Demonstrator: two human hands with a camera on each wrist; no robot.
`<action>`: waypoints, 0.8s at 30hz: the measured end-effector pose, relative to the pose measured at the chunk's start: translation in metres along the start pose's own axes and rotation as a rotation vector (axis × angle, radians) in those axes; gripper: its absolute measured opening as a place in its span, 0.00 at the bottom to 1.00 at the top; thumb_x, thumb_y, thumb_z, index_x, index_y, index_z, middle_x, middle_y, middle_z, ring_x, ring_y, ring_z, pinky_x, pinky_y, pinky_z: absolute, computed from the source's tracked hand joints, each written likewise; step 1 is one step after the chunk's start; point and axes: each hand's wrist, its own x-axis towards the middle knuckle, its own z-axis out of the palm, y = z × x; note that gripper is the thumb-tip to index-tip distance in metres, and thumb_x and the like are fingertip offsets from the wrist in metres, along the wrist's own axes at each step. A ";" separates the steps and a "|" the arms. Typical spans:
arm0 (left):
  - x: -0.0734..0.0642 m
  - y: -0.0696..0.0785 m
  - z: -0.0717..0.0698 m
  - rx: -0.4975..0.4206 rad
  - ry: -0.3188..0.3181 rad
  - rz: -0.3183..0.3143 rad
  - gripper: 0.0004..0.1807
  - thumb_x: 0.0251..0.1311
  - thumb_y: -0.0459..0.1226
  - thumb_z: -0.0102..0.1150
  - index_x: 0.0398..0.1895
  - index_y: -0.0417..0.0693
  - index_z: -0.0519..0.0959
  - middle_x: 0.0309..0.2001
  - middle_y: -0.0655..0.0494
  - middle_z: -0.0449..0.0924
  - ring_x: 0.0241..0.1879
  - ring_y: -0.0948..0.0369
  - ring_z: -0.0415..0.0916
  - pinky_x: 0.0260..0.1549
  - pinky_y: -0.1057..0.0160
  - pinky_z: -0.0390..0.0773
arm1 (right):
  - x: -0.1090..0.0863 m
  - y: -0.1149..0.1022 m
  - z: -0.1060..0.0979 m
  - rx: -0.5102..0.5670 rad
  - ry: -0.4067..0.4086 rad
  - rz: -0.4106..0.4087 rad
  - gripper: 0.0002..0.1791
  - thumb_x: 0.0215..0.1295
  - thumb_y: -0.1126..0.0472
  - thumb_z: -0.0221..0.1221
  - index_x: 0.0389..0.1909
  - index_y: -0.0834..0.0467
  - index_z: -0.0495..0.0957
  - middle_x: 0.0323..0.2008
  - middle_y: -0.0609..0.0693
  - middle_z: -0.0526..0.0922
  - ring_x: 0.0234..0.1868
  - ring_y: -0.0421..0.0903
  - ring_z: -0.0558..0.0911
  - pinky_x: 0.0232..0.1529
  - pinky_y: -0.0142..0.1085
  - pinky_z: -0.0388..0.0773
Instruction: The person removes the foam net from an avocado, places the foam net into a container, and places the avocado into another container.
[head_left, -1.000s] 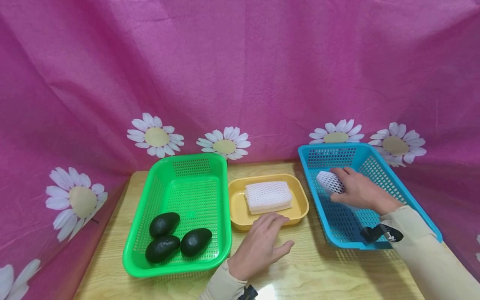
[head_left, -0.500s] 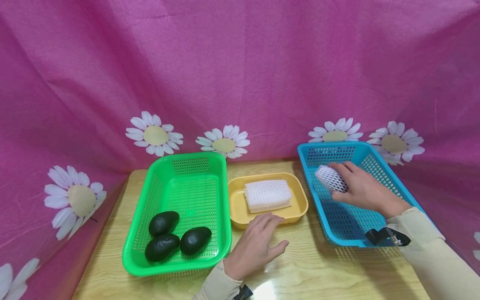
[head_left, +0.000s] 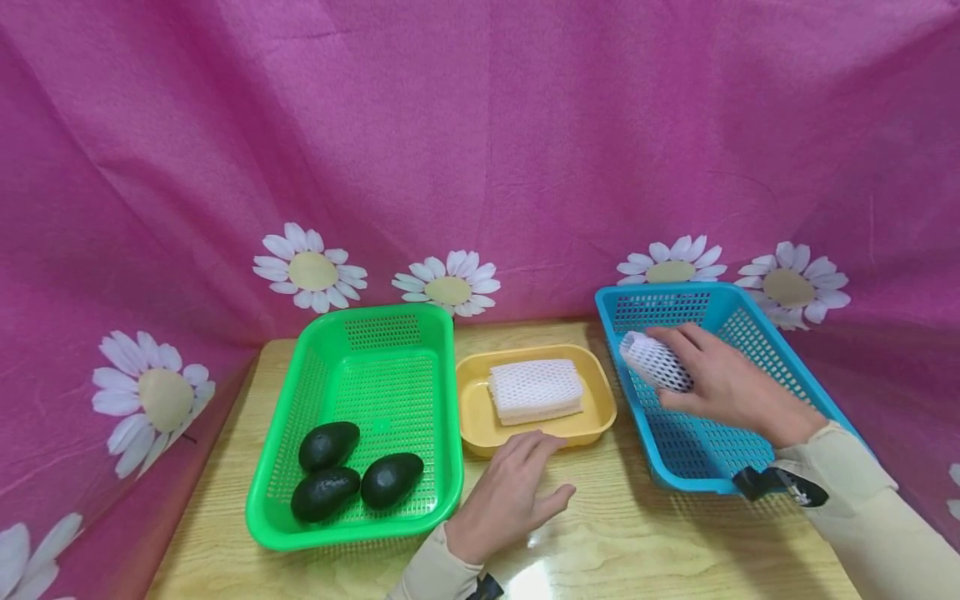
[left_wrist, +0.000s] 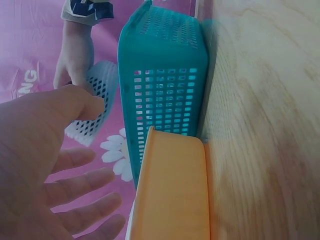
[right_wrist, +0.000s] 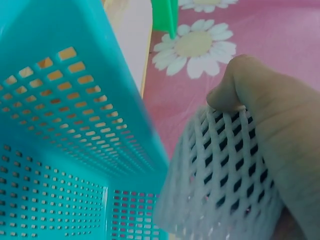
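Note:
My right hand [head_left: 731, 387] grips an avocado in a white foam net [head_left: 657, 362] over the blue basket [head_left: 660, 467]; its dark skin shows through the mesh. From the right wrist, the thumb [right_wrist: 240, 87] presses one end of the foam net [right_wrist: 220, 175], beside the basket wall. In the left wrist view the netted fruit is held above the basket's rim. My left hand [head_left: 510, 496], fingers spread and holding nothing, hovers at the front edge of the yellow tray [head_left: 474, 417]. A stack of white foam nets [head_left: 536, 389] lies in that tray.
To the left stands a green basket [head_left: 448, 400] with bare avocados [head_left: 392, 481] grouped at its near end. The yellow tray sits between the two baskets on a wooden table [head_left: 600, 533]. Behind them hangs a pink cloth [head_left: 480, 150] with daisies.
My right hand has raised the netted avocado in the blue basket, and its free end has swung slightly left. The left hand has shifted slightly left, still holding nothing.

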 end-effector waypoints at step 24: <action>-0.012 -0.004 0.005 0.022 -0.015 -0.002 0.29 0.62 0.49 0.70 0.63 0.49 0.77 0.59 0.56 0.83 0.61 0.58 0.80 0.64 0.59 0.79 | -0.002 -0.049 0.008 0.033 -0.008 -0.164 0.43 0.52 0.52 0.72 0.71 0.56 0.69 0.58 0.50 0.79 0.50 0.44 0.79 0.47 0.44 0.86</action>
